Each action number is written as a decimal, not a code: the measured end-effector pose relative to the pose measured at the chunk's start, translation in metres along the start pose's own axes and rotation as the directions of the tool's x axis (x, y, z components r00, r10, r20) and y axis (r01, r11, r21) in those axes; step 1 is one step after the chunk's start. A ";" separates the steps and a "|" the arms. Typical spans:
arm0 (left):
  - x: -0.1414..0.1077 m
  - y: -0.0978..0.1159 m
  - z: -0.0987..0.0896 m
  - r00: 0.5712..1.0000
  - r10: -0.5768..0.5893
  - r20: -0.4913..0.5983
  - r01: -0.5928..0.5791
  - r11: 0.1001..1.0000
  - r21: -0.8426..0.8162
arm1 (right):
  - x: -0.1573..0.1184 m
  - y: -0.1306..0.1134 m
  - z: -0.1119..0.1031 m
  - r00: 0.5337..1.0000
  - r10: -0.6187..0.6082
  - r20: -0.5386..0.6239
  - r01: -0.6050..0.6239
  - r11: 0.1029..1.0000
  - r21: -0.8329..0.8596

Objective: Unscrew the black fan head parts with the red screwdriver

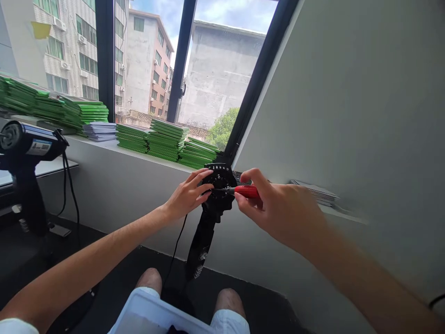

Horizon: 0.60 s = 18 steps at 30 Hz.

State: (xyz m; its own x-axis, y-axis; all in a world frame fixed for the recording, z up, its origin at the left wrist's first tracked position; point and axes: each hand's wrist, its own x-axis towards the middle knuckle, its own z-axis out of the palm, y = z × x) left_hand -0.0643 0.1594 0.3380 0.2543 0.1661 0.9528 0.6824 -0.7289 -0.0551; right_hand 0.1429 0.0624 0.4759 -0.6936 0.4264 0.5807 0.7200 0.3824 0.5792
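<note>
A black round housing (219, 174) with a slotted rim sits on a dark upright post (202, 241) in front of me. My left hand (187, 192) grips its left side, the fingers resting over the rim and face. In my right hand (278, 204) is a screwdriver (246, 191) with a red handle, held between thumb and fingers. The shaft points left into the face of the housing. Its tip is hard to make out among the dark parts, and I cannot tell whether a screw is under it.
A white tray (156, 310) rests on my lap, a dark item inside. Left stands another black device (38, 144) on a post, cables hanging down. Stacks of green-edged books (165, 141) line the windowsill. Thin sheets or booklets (316, 191) lie on the ledge at right.
</note>
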 end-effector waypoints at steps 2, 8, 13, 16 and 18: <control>-0.002 -0.001 0.001 1.000 -0.009 -0.012 0.009 1.000 -0.009 | 0.001 0.001 0.001 1.000 -0.014 0.002 0.014 1.000 0.014; -0.007 -0.002 0.007 0.997 -0.053 -0.057 0.049 0.997 -0.055 | -0.001 0.001 0.003 0.999 -0.015 -0.047 0.012 0.998 -0.064; -0.008 0.001 0.010 0.995 -0.075 -0.067 0.070 0.994 -0.079 | -0.001 -0.001 0.003 0.998 0.003 -0.065 -0.011 0.993 -0.117; -0.008 0.002 0.010 0.995 -0.067 -0.080 0.060 0.995 -0.081 | 0.000 -0.002 0.005 0.998 0.022 -0.058 -0.026 0.998 -0.065; -0.008 0.001 0.010 0.996 -0.051 -0.078 0.045 0.996 -0.079 | 0.000 -0.002 0.008 0.999 -0.021 -0.049 0.023 0.998 0.056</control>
State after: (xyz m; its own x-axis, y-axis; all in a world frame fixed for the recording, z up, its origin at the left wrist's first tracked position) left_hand -0.0588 0.1634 0.3274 0.1652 0.1511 0.9746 0.6371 -0.7707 0.0115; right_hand 0.1411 0.0680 0.4704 -0.7087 0.3777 0.5959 0.7038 0.4375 0.5597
